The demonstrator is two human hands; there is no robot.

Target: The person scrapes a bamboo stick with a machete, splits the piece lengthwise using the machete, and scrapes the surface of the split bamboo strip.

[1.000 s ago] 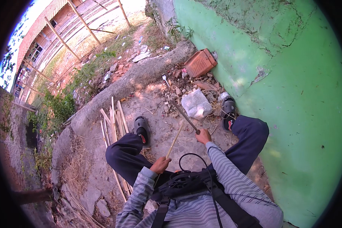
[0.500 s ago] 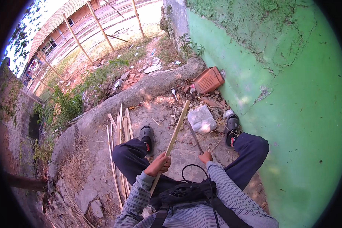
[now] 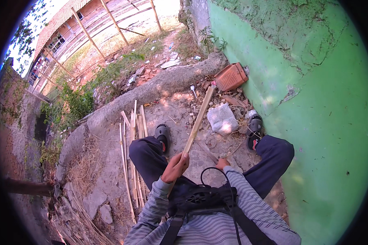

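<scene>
My left hand (image 3: 176, 166) is closed around the lower part of a pale bamboo strip (image 3: 198, 120), which slants up and away to the right in front of me. In my right hand (image 3: 222, 163) is a long, thin-bladed knife (image 3: 207, 151). Its blade points forward and left, low between my knees and apart from the strip as far as I can see; the fingers hide its handle. More bamboo strips (image 3: 144, 122) lie in a loose bundle on the ground beside my left leg.
A whitish block (image 3: 223, 119) sits near my right shoe (image 3: 254, 126). An orange-brown plastic container (image 3: 232, 76) lies against the green wall (image 3: 327, 134) on my right. A low rough kerb (image 3: 151, 92) curves across ahead, with rubble and plants beyond. A black cable (image 3: 210, 168) loops at my waist.
The bamboo strip has swung slightly, its far end rising. The knife has drawn back towards me and its blade now looks flatter and lighter. The whole view has shifted a little.
</scene>
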